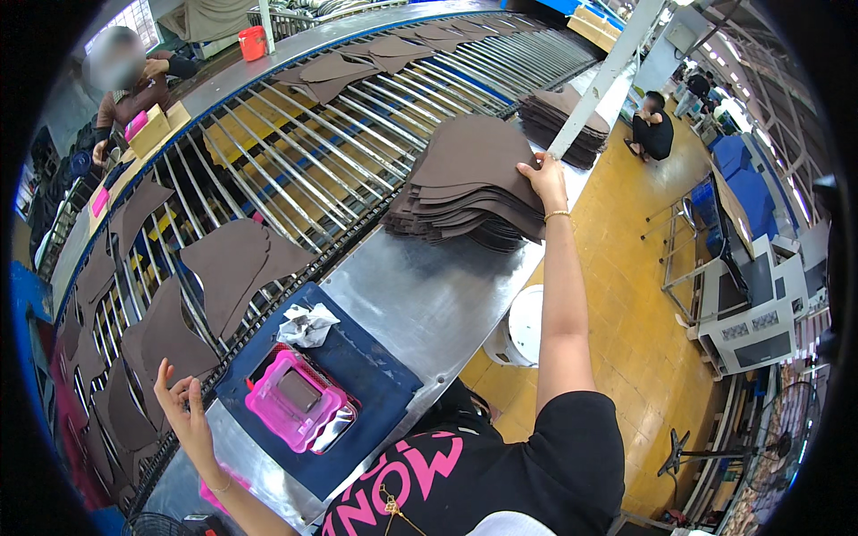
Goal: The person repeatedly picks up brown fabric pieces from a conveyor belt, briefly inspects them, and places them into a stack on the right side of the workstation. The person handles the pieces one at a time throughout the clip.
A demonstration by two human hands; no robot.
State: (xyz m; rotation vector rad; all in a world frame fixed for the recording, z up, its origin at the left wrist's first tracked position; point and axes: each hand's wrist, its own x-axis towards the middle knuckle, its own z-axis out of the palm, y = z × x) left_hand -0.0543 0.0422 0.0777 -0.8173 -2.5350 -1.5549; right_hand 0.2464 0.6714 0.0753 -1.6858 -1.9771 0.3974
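A tall stack of brown cut pieces (465,179), leather-like and rounded at the top end, lies on the metal table beside the roller conveyor. At its right edge is my right hand (543,179), thumb on the top piece and the other fingers partly hidden at the rim, gripping it. My left hand (183,406) hovers at the conveyor's near edge, fingers apart and nothing in them. Close to it, overlapping brown pieces (165,335) rest on the rollers, with another group (237,272) farther along.
A blue mat (371,371) carries a pink tray (290,397) and crumpled white paper (308,324). A second brown stack (563,125) stands beyond a white post (608,76). A white bucket (525,326) is below the table edge. One person sits across the conveyor; another squats on the floor.
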